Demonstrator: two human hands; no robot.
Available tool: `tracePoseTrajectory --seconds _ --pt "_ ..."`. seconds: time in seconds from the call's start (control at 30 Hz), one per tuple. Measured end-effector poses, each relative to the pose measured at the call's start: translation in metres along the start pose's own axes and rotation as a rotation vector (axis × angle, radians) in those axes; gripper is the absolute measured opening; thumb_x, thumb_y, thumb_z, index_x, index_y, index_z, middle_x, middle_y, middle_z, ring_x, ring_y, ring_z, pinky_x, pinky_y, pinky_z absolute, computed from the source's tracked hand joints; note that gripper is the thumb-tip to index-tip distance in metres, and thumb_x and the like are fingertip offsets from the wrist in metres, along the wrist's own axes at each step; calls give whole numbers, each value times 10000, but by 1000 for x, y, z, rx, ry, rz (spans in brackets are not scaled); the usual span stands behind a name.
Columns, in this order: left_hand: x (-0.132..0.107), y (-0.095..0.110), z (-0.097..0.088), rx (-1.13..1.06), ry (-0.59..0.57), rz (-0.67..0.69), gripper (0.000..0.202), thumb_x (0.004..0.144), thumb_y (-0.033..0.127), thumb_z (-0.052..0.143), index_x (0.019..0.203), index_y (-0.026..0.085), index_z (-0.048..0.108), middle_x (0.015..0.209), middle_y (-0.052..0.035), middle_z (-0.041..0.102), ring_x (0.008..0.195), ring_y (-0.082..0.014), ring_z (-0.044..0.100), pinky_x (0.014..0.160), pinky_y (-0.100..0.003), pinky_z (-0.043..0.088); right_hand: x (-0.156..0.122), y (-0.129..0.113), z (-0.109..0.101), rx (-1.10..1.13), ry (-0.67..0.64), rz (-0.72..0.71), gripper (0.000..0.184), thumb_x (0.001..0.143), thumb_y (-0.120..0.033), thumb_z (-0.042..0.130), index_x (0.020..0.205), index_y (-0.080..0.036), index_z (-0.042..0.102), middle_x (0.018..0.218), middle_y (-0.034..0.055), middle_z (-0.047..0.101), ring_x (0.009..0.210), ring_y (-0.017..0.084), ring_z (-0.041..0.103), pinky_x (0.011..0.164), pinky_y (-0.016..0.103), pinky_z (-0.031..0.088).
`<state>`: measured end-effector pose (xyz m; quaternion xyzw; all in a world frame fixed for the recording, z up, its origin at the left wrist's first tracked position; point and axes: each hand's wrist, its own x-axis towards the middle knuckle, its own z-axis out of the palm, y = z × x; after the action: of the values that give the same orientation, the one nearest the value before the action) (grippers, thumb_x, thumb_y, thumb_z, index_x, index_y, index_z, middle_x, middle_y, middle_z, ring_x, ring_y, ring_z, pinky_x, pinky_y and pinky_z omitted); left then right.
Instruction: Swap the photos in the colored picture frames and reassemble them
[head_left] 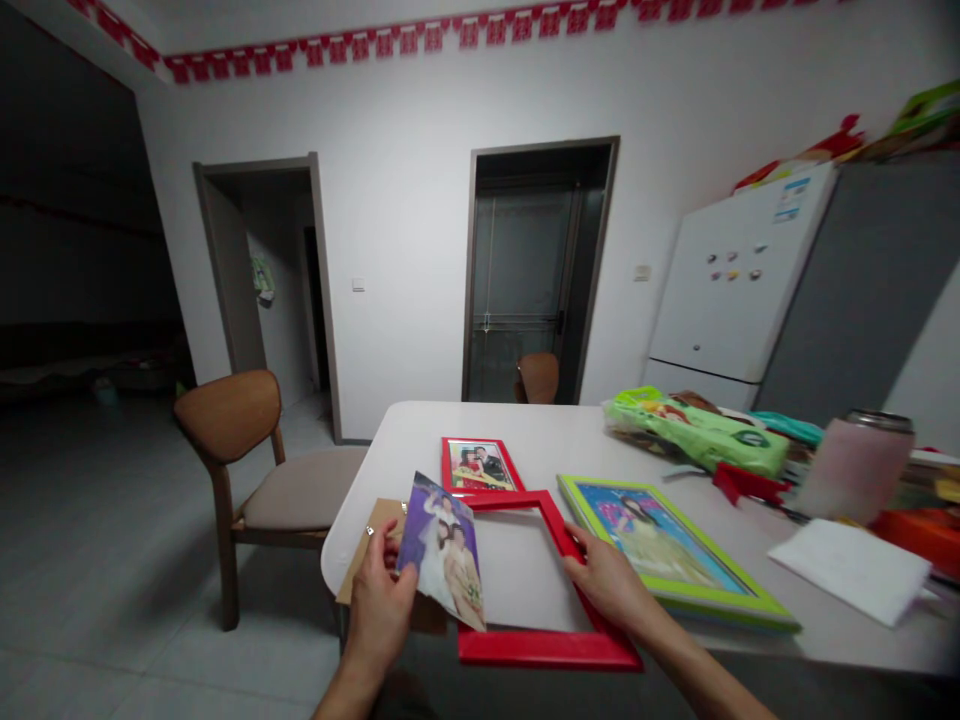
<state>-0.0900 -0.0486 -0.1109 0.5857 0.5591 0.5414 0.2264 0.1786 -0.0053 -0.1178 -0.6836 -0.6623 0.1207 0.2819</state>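
Note:
My left hand (381, 600) pinches a printed photo (444, 550) of people in formal wear on a purple background. The photo is tilted and overlaps the left side of an empty red picture frame (551, 650). My right hand (611, 580) grips that frame by its right side; the white table shows through the opening. Beside and behind my left hand is a brown backing board (386, 515) with small metal clips; whether my fingers also hold it I cannot tell. A smaller red framed photo (480, 467) lies farther back. Right of my right hand lies a green framed photo (660, 540).
On the white table (420, 430), a green packet (697, 435), a pink jar (859, 465) and a folded white paper (855, 570) sit at the right. A wooden chair (232, 420) stands left of the table, another (538, 378) behind it. A white fridge (735, 270) is at the back right.

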Motion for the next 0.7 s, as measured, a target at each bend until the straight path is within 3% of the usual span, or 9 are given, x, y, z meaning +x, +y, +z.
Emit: tracePoseTrajectory --seconds 0.1,0.17,0.4,0.6,0.7 --pt "-3 -28 -6 40 -58 -64 412 671 232 422 1069 125 410 749 -11 566 668 -165 567 620 -268 441 -2 2 8 -159 -38 -39 483 673 -156 371 1131 -34 463 1066 181 565 986 226 524 844 282 364" --pt "-5 -36 -7 134 -80 -47 404 676 226 408 1069 133 419 756 -14 577 686 -168 570 635 -269 433 -3 3 13 -215 -55 -57 462 678 -143 365 1111 -27 480 1016 186 590 950 225 544 816 279 379" --pt "-8 -31 -10 546 -106 85 392 687 208 397 1060 119 477 914 -89 591 894 -211 532 808 -328 378 -5 5 22 -334 -40 -95 406 687 -122 363 1052 -52 528 868 157 630 807 214 582 720 269 402" --pt "-11 -33 -11 657 -122 145 360 703 203 395 1044 143 493 963 -86 586 932 -212 514 836 -343 367 -6 7 23 -361 -47 -125 398 684 -110 368 1039 -34 531 872 160 612 803 207 560 747 276 386" --pt "-11 -33 -13 658 -116 167 351 711 195 390 1043 138 489 957 -89 584 920 -216 513 832 -359 370 -7 1 20 -295 18 -146 363 666 -133 407 982 -56 567 918 163 595 843 220 540 788 299 373"
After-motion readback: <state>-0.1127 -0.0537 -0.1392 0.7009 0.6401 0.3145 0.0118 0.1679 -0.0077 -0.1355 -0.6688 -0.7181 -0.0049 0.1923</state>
